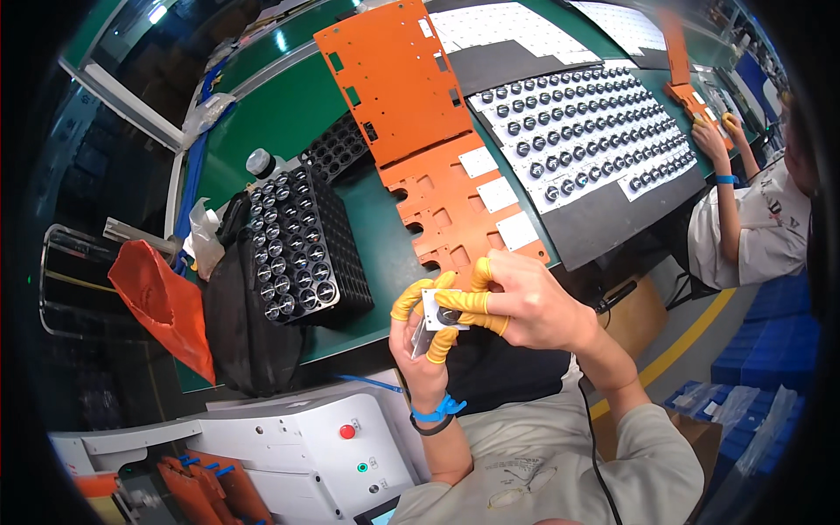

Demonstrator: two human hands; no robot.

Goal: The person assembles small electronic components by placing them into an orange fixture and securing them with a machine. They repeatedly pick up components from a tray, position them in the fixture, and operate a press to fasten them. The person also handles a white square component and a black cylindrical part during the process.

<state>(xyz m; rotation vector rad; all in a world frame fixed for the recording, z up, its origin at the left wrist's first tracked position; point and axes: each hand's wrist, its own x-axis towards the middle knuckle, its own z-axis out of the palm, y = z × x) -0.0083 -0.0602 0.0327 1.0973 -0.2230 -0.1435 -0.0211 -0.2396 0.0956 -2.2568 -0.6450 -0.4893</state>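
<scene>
In front of my body, my left hand (423, 343) grips a small white square plate (430, 309) from below and the left. A black round part (448, 316) sits at the plate's middle. My right hand (535, 302) pinches at this part and the plate's right side, with thumb and fingers closed. Yellow finger cots cover several fingertips on both hands. Just beyond them lies an opened orange fixture (442, 188), its perforated panel (398, 87) leaning away. White square plates (498, 194) rest in a column along its right side.
Left of the fixture stands a stack of black trays (350, 262) holding round clear-topped parts. Rows of black round parts on white plates (569, 131) cover a board at right. An orange bag (162, 297) hangs at the left edge. Another person's hands (713, 136) work at far right.
</scene>
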